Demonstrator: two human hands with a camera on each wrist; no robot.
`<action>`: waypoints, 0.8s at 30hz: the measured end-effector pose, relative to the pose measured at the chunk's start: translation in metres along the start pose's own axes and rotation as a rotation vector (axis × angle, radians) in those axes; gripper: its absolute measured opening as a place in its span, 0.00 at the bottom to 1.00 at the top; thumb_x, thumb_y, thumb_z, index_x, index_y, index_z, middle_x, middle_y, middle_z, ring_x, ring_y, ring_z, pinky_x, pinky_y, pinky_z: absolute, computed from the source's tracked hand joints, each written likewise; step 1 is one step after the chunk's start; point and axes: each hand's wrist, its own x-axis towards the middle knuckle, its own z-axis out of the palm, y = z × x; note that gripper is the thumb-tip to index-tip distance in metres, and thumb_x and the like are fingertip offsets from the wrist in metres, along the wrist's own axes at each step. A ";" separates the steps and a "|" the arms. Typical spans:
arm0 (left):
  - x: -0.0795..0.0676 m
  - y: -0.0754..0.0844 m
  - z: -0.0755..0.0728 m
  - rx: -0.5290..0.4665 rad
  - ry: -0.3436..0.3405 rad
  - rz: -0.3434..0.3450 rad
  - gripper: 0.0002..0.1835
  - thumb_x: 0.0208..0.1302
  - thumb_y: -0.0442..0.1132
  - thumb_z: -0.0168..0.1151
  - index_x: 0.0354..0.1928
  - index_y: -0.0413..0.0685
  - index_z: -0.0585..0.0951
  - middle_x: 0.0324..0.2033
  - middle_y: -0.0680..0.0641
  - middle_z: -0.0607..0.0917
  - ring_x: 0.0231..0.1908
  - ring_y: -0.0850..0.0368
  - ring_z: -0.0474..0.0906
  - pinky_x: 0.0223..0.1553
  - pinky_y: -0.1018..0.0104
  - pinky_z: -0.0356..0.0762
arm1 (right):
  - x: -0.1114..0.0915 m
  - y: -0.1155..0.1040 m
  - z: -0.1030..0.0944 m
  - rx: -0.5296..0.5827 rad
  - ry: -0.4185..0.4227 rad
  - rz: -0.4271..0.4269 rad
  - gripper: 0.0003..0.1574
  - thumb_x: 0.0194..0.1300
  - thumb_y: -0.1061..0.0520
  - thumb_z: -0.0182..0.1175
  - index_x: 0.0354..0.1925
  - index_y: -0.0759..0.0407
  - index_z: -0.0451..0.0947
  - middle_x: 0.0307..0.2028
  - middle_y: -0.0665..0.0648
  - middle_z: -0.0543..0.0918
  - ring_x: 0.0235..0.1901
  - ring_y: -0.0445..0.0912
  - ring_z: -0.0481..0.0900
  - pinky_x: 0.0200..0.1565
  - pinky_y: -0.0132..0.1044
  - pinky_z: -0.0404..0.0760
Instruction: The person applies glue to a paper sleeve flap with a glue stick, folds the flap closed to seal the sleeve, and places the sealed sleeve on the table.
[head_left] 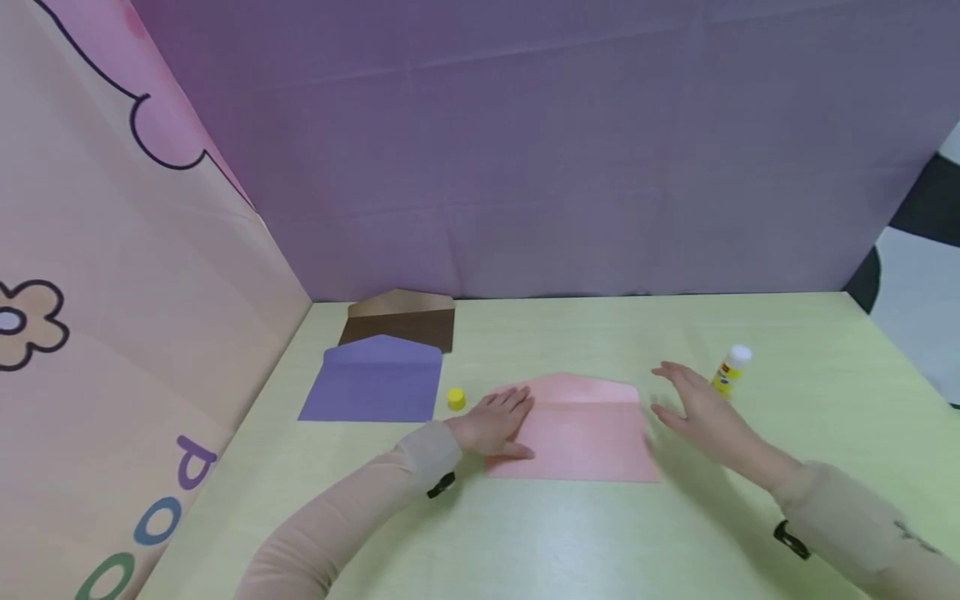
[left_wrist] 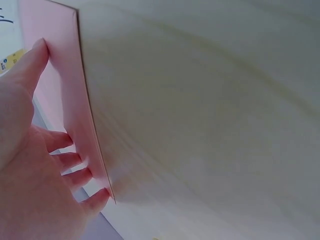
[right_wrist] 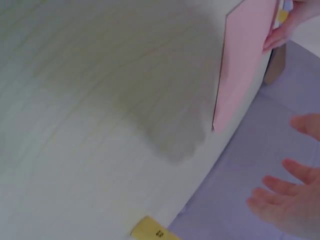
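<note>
I see the left hand (head_left: pixel 491 423), fingers apart, on the pink envelope's (head_left: pixel 581 442) left side, maybe so it won't slip; the right hand (head_left: pixel 705 417), fingers apart, is by the glue (head_left: pixel 731 369).

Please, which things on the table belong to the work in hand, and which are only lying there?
Probably in the work:
- pink envelope, under the left hand
- glue stick, near the right hand
- yellow cap, likely the glue's

Only lying there, untouched:
- purple envelope
- brown envelope, behind it
</note>
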 end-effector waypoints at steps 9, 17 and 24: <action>-0.002 0.002 -0.002 -0.015 -0.001 0.006 0.44 0.58 0.65 0.44 0.68 0.47 0.45 0.68 0.47 0.40 0.67 0.54 0.35 0.65 0.57 0.38 | 0.007 -0.003 0.023 0.060 -0.349 0.018 0.35 0.60 0.56 0.55 0.59 0.74 0.58 0.60 0.75 0.55 0.58 0.69 0.54 0.54 0.60 0.58; -0.004 0.002 -0.003 -0.033 0.008 0.014 0.45 0.58 0.64 0.45 0.68 0.46 0.45 0.68 0.46 0.39 0.67 0.54 0.34 0.65 0.56 0.38 | 0.012 -0.003 0.037 0.034 -0.505 0.018 0.40 0.58 0.53 0.57 0.61 0.72 0.56 0.62 0.73 0.53 0.61 0.66 0.49 0.59 0.57 0.51; -0.003 0.001 -0.003 -0.098 0.041 -0.005 0.45 0.55 0.63 0.50 0.68 0.47 0.48 0.68 0.47 0.42 0.67 0.54 0.36 0.65 0.56 0.39 | 0.018 -0.007 0.035 0.012 -0.515 0.030 0.41 0.55 0.54 0.60 0.60 0.73 0.57 0.61 0.75 0.54 0.60 0.67 0.50 0.58 0.58 0.52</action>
